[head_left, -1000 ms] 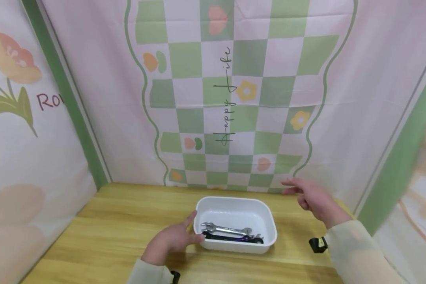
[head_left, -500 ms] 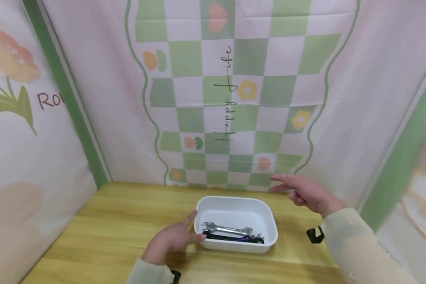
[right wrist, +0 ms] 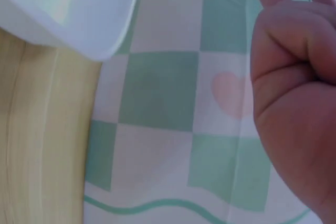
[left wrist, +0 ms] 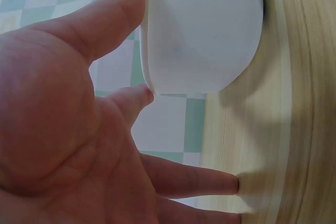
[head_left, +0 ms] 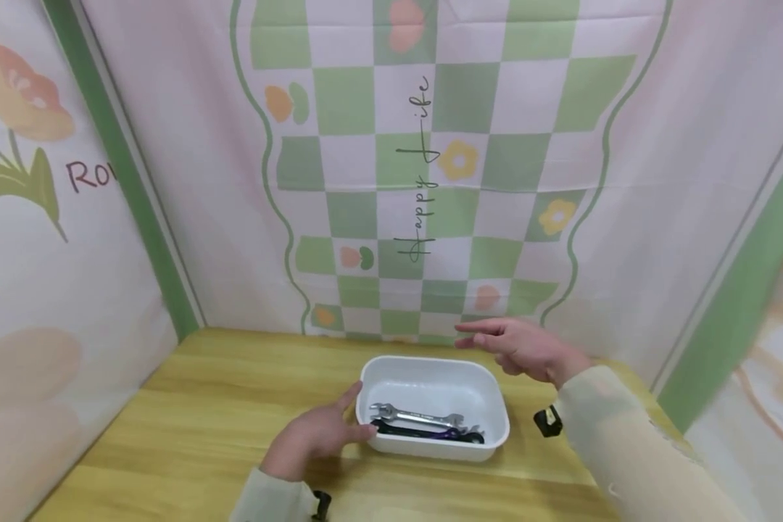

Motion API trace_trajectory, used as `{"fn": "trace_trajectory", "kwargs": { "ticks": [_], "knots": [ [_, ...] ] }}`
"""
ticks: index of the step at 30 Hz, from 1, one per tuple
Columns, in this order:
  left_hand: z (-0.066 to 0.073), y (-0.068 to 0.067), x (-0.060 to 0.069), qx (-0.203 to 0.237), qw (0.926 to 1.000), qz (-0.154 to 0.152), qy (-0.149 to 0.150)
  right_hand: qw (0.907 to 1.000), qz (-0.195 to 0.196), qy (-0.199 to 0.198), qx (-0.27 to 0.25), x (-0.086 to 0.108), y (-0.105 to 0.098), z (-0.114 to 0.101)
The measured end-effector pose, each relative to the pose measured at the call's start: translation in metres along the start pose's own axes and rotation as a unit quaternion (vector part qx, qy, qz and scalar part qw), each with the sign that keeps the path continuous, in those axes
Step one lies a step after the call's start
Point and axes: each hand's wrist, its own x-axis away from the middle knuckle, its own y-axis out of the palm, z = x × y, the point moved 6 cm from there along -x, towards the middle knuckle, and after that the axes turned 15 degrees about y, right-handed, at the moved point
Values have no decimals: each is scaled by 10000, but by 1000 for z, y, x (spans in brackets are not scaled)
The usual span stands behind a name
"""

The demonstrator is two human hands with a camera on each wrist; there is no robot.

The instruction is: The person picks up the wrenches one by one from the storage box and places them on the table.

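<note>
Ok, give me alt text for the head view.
A left hand touches the left end of a white tub holding wrenches on a wooden table. The right hand, holding nothing, is raised near the tub's far right corner. Behind hangs a green-and-white checked cloth reading "Happy Life".

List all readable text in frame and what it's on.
"Happy Life": dark script running vertically on the back curtain.
"Ro": on the left curtain, with a further letter cut off at the green strip.
Unreadable: small marking on the silver wrench in the white tray.
</note>
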Motion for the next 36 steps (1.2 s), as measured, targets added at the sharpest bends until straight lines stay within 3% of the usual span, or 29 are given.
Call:
{"fn": "trace_trajectory", "kwargs": {
  "ticks": [8, 16, 22, 30, 36],
  "knots": [
    [0, 3, -1, 20, 10000, -7, 31, 9980, -508, 382, 4, -24, 26, 6],
    [-3, 5, -2, 21, 10000, -9, -59, 9887, -821, 682, 1054, -40, 59, 6],
    [-5, 2, -3, -15, 10000, 11, -51, 9749, -1453, 884, 1440, -42, 86, 9],
    [-4, 1, -4, -5, 10000, -5, -93, 9613, -1919, 1440, 1353, -42, 110, 16],
    [-5, 3, -4, -18, 9999, -27, -133, 9547, -1875, 1945, 1247, -43, 118, 28]
  ]
}}
